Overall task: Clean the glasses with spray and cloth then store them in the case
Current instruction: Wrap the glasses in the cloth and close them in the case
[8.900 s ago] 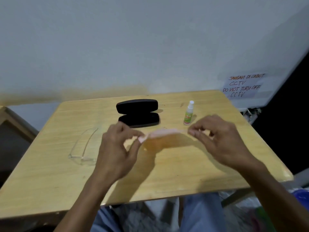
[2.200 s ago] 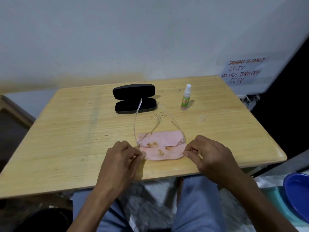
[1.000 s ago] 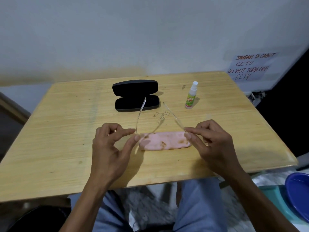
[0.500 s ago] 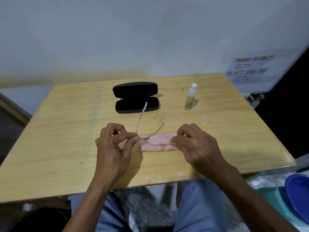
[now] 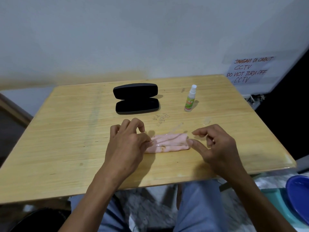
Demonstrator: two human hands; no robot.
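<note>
The clear-framed glasses (image 5: 170, 144) lie on the folded pink cloth (image 5: 167, 149) near the front of the wooden table (image 5: 66, 148), with both temples folded in across the lenses. My left hand (image 5: 128, 144) pinches the left end of the frame. My right hand (image 5: 215, 146) has its thumb tip against the right end, while its index finger is lifted clear of the frame. The black case (image 5: 136, 98) lies open behind them. To the right of the case stands the small spray bottle (image 5: 189, 101).
A small clear cap (image 5: 207, 121) lies on the table in front of the bottle. A paper sign (image 5: 249, 69) hangs on the wall at the right. A blue basin (image 5: 299, 198) sits low beyond the table's right front corner. My knees are under the front edge.
The glasses came from the table's left side onto the cloth. In the last second both temples were folded in, the right one first and the left one just now. My right hand shifted right.
</note>
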